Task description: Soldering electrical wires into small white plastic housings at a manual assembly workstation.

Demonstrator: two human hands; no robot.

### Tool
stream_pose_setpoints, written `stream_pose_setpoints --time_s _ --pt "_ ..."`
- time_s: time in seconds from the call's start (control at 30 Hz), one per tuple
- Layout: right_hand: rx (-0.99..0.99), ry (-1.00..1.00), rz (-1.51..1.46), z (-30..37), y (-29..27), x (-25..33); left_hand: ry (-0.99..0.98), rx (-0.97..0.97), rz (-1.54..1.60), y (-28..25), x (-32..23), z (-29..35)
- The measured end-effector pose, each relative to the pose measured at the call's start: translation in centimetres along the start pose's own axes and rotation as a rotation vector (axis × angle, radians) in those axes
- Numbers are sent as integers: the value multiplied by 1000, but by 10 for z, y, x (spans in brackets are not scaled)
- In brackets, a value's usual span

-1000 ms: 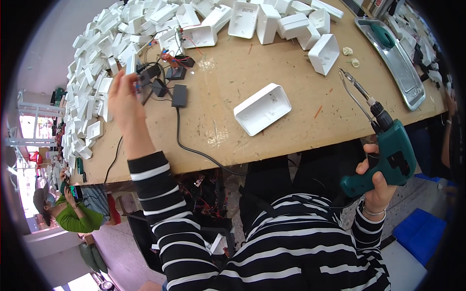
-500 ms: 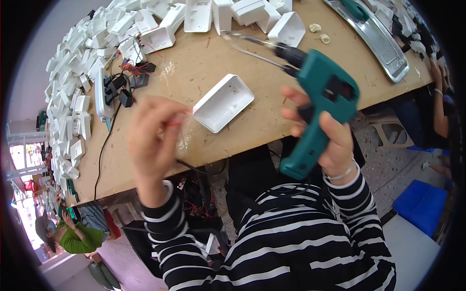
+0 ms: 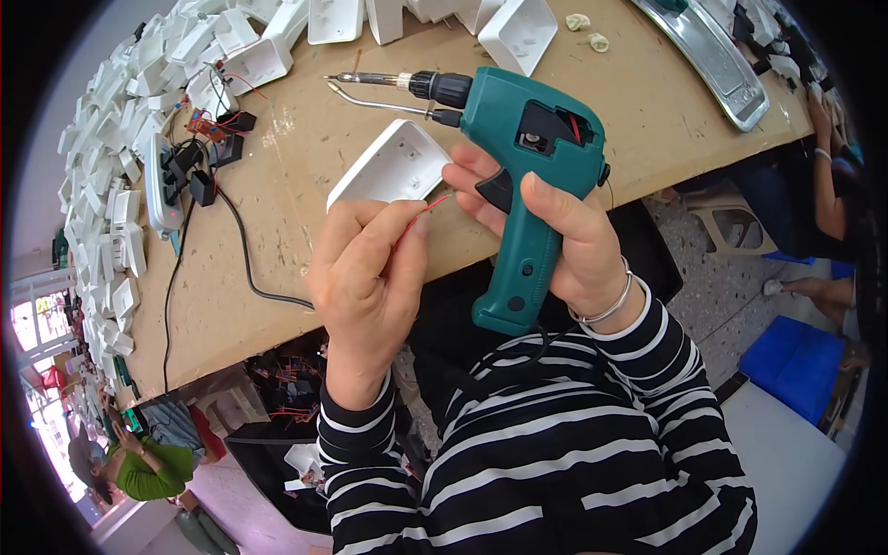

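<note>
My right hand [image 3: 578,245] grips a green soldering gun [image 3: 523,222] by its handle. The gun's metal tip and the thin curved feed tube beside it point left over the table, and the fingers lie near the black trigger. A thin red wire [image 3: 438,201] is pinched between the thumb and fingers of my left hand [image 3: 370,268], its free end toward the gun's trigger. Behind that hand rests an open white plastic box [image 3: 388,166], partly hidden by my fingers.
White plastic boxes [image 3: 102,199] pile up along the table's left and far edges. A power strip [image 3: 165,190] with black plugs and a cable lies at left. A metal tray [image 3: 712,69] is at far right. Below the table stands a black bin [image 3: 268,481]. Other people are at both sides.
My left hand has moved right with the red wire, closer to the gun. The soldering gun has shifted left and turned, so its tip now points more level to the left.
</note>
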State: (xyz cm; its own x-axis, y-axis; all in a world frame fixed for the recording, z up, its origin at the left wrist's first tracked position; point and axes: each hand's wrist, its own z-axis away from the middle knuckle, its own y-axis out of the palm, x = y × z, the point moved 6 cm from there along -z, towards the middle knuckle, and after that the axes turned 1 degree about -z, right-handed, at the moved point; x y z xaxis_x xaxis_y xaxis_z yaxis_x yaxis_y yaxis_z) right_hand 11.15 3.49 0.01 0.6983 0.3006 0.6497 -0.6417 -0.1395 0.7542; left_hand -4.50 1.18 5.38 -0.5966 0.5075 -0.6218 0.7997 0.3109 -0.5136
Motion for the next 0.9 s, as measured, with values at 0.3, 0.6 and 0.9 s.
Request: stream_pose_setpoints --time_s 0.3,0.6,0.9 --pt "-30 5 29 2 1 -3 -33 -65 -187 6 -2 9" --pt "-84 -35 76 21 -1 -1 89 -18 -479 16 -9 9" --pt "35 -136 265 47 -7 24 54 7 -571 11 -4 6"
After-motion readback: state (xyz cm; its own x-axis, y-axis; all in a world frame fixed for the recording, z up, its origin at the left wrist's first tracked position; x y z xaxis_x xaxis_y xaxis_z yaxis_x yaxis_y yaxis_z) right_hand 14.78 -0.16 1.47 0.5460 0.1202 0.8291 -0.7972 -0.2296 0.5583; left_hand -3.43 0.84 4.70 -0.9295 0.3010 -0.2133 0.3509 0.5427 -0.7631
